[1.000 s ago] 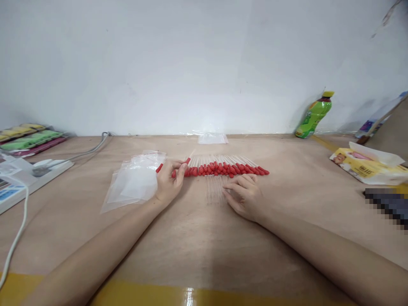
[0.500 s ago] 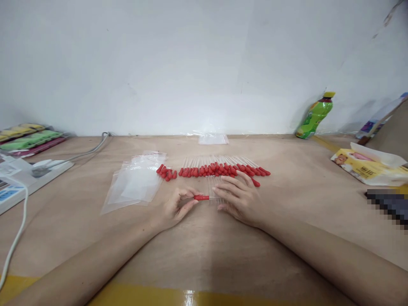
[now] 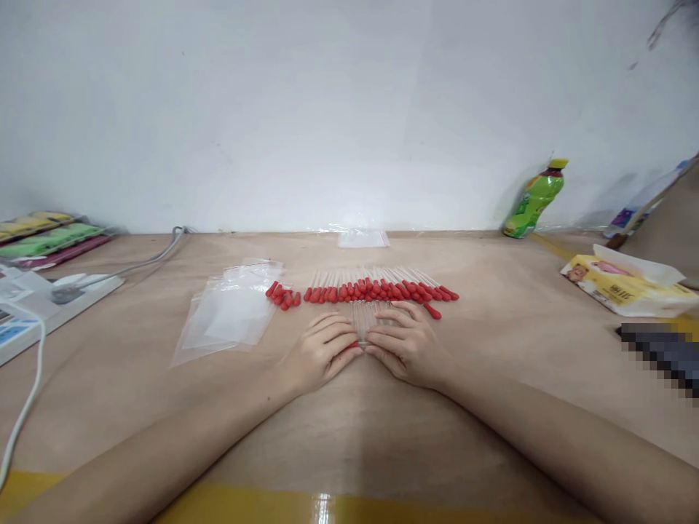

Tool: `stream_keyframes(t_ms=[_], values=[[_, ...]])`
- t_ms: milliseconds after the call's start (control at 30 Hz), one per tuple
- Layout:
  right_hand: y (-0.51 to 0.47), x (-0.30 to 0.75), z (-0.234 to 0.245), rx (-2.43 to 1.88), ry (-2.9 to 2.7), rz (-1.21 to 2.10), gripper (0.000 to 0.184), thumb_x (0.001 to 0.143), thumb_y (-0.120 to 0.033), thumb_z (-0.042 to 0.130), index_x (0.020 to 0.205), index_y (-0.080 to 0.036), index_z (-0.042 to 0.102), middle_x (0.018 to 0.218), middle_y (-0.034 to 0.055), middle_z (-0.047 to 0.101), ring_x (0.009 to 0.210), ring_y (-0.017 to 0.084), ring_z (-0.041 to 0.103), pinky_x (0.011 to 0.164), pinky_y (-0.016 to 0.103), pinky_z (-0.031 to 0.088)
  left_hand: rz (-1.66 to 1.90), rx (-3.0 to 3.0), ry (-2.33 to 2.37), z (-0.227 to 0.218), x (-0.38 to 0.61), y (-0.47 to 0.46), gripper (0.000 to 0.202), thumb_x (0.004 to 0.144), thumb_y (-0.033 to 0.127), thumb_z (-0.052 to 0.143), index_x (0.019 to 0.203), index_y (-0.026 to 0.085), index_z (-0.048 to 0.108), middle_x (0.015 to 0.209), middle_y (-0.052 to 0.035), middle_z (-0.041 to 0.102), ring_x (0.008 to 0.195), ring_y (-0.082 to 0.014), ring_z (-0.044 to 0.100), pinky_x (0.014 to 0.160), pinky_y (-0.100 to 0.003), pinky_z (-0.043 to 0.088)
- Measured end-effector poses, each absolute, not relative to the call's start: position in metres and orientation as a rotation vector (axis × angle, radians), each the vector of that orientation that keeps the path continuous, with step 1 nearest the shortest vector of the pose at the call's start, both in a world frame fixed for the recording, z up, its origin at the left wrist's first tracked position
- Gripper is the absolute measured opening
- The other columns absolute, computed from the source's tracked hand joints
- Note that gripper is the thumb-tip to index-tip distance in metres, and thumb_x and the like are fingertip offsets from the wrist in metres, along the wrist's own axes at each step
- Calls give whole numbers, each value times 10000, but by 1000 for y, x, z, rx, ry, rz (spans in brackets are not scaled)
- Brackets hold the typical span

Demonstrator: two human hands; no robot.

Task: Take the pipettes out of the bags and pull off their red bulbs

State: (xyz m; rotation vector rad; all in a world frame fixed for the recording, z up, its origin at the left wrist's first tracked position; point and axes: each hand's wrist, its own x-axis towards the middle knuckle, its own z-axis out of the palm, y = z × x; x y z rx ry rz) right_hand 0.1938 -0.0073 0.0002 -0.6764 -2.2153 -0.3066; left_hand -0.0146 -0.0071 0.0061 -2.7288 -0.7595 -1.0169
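Observation:
My left hand (image 3: 322, 351) and my right hand (image 3: 408, 342) meet fingertip to fingertip at the table's middle. The left fingers pinch a red rubber bulb (image 3: 354, 343), of which only a sliver shows. The right fingers are pressed together on a clear glass tube whose end meets the bulb. Just beyond the hands lie several bare glass tubes (image 3: 365, 313). Behind them runs a row of red-capped droppers (image 3: 382, 291). A small heap of loose red bulbs (image 3: 281, 295) lies left of the row, and one stray bulb (image 3: 432, 311) lies near my right hand.
Clear plastic bags (image 3: 229, 314) are stacked to the left, another small bag (image 3: 363, 238) lies by the wall. A power strip (image 3: 60, 295) and white cable (image 3: 25, 407) are at far left. A green bottle (image 3: 534, 200) and a tissue pack (image 3: 622, 287) are at right.
My left hand picked a red bulb from the left heap, brought it to the middle, and now presses it against the tube in my right hand. Both hands have closed together.

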Motion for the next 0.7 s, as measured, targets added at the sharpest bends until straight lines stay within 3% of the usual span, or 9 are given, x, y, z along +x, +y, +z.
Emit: stream_keyframes(t_ms=[100,333,500,700], values=[[-7,193,0,-676,-2232,-285,138,822,-265,543,889,-222,655,843,4,699,918,174,584,912,391,365,-1055,-2668,-705,5,-13,-8,146,803,197,574,946,181,597,943,-47,668,945,-173,600,905,-378,475],[-2,191,-6,-600,-2262,-254,183,849,-226,498,977,-184,621,953,34,684,981,172,581,922,378,414,-1063,-2614,-678,3,-13,-8,269,826,193,542,1095,185,548,1068,-59,641,1063,-189,563,940,-402,465],[-4,188,-10,-571,-2266,-273,143,842,-158,489,908,-148,616,949,62,678,924,147,609,902,329,461,-996,-2635,-635,4,-15,-7,201,826,153,529,1022,150,570,1069,-74,640,1122,-197,520,995,-419,414],[-4,189,-13,-456,-2290,-347,140,839,-122,482,904,-103,604,952,99,669,949,156,602,975,337,434,-915,-2674,-610,6,-18,-10,161,837,148,504,982,133,572,1017,-70,658,1143,-201,501,1045,-444,343]])
